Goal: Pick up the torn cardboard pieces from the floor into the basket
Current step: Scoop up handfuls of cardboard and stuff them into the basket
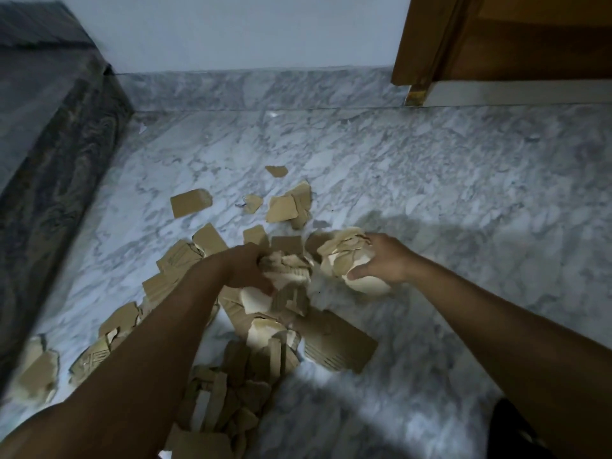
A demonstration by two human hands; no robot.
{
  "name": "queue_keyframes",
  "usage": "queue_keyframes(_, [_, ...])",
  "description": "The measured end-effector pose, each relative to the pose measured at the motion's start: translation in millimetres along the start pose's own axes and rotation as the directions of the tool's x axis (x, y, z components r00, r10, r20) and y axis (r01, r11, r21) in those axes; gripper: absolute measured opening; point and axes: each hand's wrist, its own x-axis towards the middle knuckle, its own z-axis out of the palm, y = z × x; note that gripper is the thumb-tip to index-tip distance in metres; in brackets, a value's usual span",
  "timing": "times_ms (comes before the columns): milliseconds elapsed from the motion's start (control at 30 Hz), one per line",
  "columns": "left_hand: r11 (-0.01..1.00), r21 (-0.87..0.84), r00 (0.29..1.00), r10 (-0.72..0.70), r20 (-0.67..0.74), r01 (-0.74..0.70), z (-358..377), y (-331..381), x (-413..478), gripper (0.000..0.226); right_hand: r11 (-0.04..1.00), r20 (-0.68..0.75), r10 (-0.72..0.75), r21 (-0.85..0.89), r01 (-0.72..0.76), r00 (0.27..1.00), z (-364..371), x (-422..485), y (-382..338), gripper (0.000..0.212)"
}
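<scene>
A crumpled bunch of torn cardboard (289, 271) is clutched in the curled fingers of the left hand (246, 270), and a second wad (342, 256) is gripped by the right hand (385, 260) just beside it. Around both hands, more torn pieces (190, 202) are strewn over the marble floor (430, 177), with a wooden door (496, 38) seen beyond.

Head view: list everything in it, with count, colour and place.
cardboard pieces: many, tan, strewn from centre to bottom left
floor: one, grey-white marble, across the frame
wall: one, pale, top
door: one, brown wood, top right
block: one, dark patterned, left edge
basket: none in view
left hand: one, grips cardboard pieces mid-heap
right hand: one, holds a bunch of cardboard pieces beside it
</scene>
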Motion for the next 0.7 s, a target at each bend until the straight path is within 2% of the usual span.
queue_keyframes(67, [0.988,0.137,0.996,0.064,0.066,-0.073,17,12,9,0.071,1.0,-0.017,0.019,-0.005,-0.019,1.0,-15,1,7,0.072])
queue_keyframes(167, [0.958,0.256,0.991,0.113,0.069,-0.127,43,16,23,0.076,0.982,-0.088,0.032,-0.181,-0.048,0.996,-17,-1,21,0.071])
queue_keyframes(233, [0.957,0.26,0.992,0.121,0.028,-0.125,50,14,27,0.069,0.958,-0.141,0.047,-0.276,-0.085,0.989,-5,-6,38,0.071])
queue_keyframes(367, [0.97,0.219,0.992,0.117,-0.042,-0.105,53,8,25,0.069,0.969,-0.264,0.071,-0.21,-0.129,0.962,23,-19,62,0.067])
queue_keyframes(467, [0.986,0.143,0.995,0.093,-0.048,-0.085,53,2,22,0.081,0.981,-0.214,0.135,-0.109,-0.161,0.968,11,-17,59,0.07])
queue_keyframes(567, [0.994,0.083,0.997,0.07,-0.042,-0.066,52,1,20,0.086,0.987,-0.248,0.159,0.057,-0.149,0.956,-12,-12,51,0.061])
queue_keyframes(633, [0.994,0.086,0.996,0.066,-0.058,-0.061,52,-1,20,0.088,0.995,-0.16,0.1,0.038,-0.095,0.982,-21,-11,42,0.057])
queue_keyframes(700, [0.994,0.089,0.995,0.068,-0.075,-0.061,52,-2,20,0.091,0.997,-0.031,0.078,-0.019,-0.079,0.996,-19,-10,32,0.062])
